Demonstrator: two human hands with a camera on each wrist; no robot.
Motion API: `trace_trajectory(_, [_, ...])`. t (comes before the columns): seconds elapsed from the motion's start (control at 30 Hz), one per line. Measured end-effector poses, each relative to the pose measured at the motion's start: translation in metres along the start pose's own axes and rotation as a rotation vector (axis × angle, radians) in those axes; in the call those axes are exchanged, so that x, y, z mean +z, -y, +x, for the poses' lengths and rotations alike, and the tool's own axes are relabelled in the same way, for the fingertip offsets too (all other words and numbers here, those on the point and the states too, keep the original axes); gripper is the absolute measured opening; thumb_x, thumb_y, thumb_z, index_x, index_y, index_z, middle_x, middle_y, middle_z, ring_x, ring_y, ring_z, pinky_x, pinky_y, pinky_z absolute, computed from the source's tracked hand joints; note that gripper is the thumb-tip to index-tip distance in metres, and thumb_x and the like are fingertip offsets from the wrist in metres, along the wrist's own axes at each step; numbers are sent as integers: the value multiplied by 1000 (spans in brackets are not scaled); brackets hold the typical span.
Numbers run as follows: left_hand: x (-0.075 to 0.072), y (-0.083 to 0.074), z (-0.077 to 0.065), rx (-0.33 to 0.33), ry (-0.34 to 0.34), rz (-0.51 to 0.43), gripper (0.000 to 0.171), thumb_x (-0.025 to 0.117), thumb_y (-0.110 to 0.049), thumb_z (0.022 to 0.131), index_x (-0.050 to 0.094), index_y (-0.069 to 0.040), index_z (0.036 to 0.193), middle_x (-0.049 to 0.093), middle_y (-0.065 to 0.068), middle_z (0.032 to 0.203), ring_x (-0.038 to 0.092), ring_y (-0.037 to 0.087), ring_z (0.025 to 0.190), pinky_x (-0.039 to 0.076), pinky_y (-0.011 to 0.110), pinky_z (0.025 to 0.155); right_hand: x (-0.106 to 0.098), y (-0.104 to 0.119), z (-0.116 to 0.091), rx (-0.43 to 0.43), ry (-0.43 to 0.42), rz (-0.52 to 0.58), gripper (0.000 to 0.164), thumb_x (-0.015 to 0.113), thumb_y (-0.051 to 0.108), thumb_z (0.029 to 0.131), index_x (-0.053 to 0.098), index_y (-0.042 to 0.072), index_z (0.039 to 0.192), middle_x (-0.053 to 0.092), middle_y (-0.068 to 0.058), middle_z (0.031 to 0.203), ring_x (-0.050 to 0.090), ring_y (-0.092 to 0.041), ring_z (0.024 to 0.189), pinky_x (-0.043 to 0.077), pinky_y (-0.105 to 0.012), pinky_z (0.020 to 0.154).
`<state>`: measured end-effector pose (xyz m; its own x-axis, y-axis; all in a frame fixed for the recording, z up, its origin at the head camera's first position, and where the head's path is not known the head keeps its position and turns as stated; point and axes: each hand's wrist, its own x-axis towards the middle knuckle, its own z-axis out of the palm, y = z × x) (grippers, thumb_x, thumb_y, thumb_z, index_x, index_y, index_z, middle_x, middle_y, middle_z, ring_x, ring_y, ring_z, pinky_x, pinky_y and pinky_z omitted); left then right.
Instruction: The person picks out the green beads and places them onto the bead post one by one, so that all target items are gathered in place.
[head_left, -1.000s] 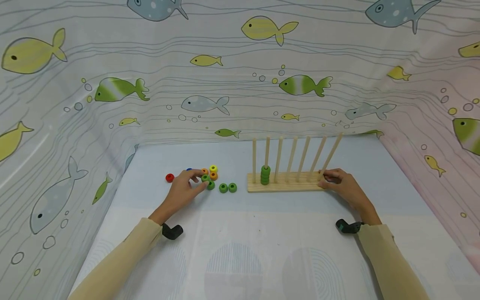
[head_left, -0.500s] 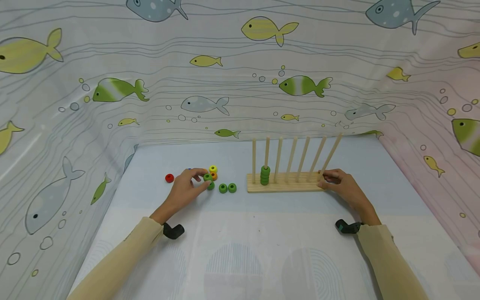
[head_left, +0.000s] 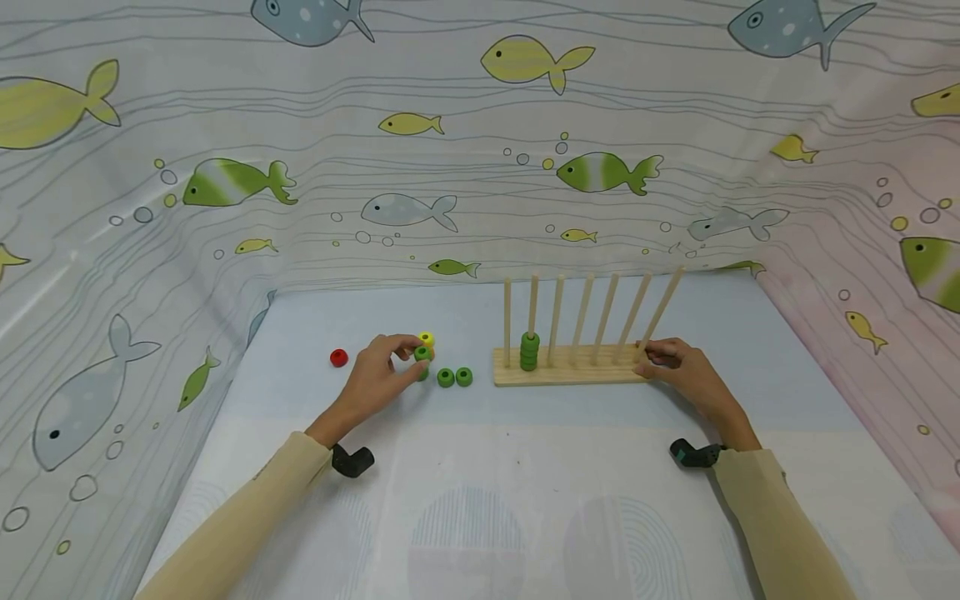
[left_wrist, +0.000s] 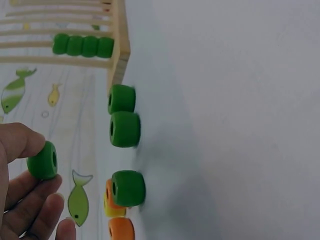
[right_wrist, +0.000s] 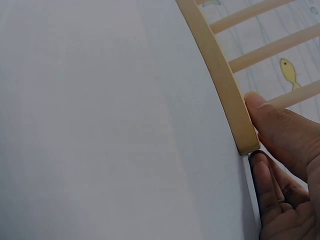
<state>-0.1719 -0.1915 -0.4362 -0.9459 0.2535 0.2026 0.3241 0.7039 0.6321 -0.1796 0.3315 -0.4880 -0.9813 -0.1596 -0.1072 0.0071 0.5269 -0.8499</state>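
Rack (head_left: 570, 377) of pale wood stands on the right half of the table (head_left: 480, 458), toward the far edge, its seven pegs pointing up. Second peg from the left bears a stack of four green beads (head_left: 528, 352).

Left hand (head_left: 381, 377): thumb and fingertip clamped on one green bead (left_wrist: 43, 161), raised off the table, left of the rack; the other fingers loosely bent.

Right hand (head_left: 678, 371): fingers closed on the rack's right end, one digit on the base beside the end peg, other fingertips against the end face.

Loose on the table between left hand and rack: a pair of green beads (head_left: 455, 377), side by side. Nearer the left hand, a single green bead (left_wrist: 128, 188), a yellow bead (head_left: 426, 338) and two orange beads (left_wrist: 122, 230), one partly hidden. Red bead (head_left: 338, 357) lies apart, toward the table's left edge.

Fish-print cloth (head_left: 465, 167) rises behind the far edge.
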Motion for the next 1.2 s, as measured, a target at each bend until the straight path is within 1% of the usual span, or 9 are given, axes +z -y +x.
trace_trajectory(0.13, [-2, -3, 3, 27, 2, -16, 38, 77, -25, 94, 68, -8, 127, 66, 16, 108, 57, 34, 93, 46, 37, 72, 0, 2, -1, -1, -3, 5, 65, 76, 37, 95, 55, 1, 145, 51, -19, 141, 47, -40, 135, 35, -58, 111])
trace_trajectory(0.2, [-3, -5, 5, 44, -2, -20, 37, 77, -26, 94, 69, -9, 127, 67, 14, 107, 58, 36, 94, 46, 37, 72, 0, -4, 1, -7, -6, -5, 68, 76, 42, 94, 56, 3, 145, 51, -17, 141, 48, -39, 135, 35, -58, 111])
trace_trajectory(0.37, [-4, -10, 10, 70, -12, -28, 34, 77, -26, 95, 70, -11, 125, 66, 4, 103, 58, 35, 94, 45, 37, 72, 0, -6, 2, -1, -7, -11, 69, 77, 43, 93, 56, 4, 146, 51, -18, 142, 48, -39, 136, 35, -59, 111])
trace_trajectory(0.47, [-4, -13, 12, 74, -9, -34, 34, 76, -25, 95, 70, -11, 125, 65, 2, 102, 58, 35, 93, 45, 38, 72, 0, -7, 2, 1, -9, -9, 69, 76, 43, 93, 56, 4, 146, 51, -17, 141, 48, -39, 136, 36, -58, 112])
trace_trajectory(0.73, [-4, -17, 16, 80, -1, -38, 35, 76, -24, 95, 69, -11, 126, 64, 2, 104, 58, 35, 96, 47, 37, 75, 0, -8, 4, 6, -18, -15, 69, 76, 44, 93, 56, 3, 145, 51, -18, 142, 48, -39, 135, 35, -58, 112])
trace_trajectory(0.87, [-4, -20, 18, 80, 5, -48, 35, 75, -25, 95, 68, -11, 127, 64, 4, 105, 59, 36, 96, 49, 39, 76, 1, -7, 4, 12, -16, -20, 69, 76, 44, 93, 56, 3, 145, 52, -18, 141, 48, -39, 135, 35, -58, 112])
trace_trajectory(0.93, [-4, -21, 19, 80, 12, -56, 36, 75, -26, 96, 68, -10, 127, 64, 7, 107, 59, 36, 98, 50, 40, 77, 1, -8, 4, 15, -15, -22, 69, 76, 44, 93, 56, 3, 145, 52, -18, 140, 48, -39, 135, 35, -57, 112])
trace_trajectory(1.07, [-4, -25, 20, 90, 16, -61, 36, 75, -26, 96, 68, -9, 127, 65, 11, 109, 58, 33, 98, 52, 45, 79, 0, -8, 3, 10, -16, -19, 68, 76, 43, 93, 56, 3, 145, 52, -18, 140, 48, -38, 135, 36, -57, 112])
trace_trajectory(1.2, [-3, -27, 21, 104, 7, -54, 35, 75, -26, 96, 68, -10, 127, 64, 7, 106, 57, 28, 95, 51, 44, 78, 0, -7, 3, 5, -16, -18, 67, 76, 43, 93, 57, 3, 144, 53, -17, 140, 49, -38, 135, 36, -56, 111])
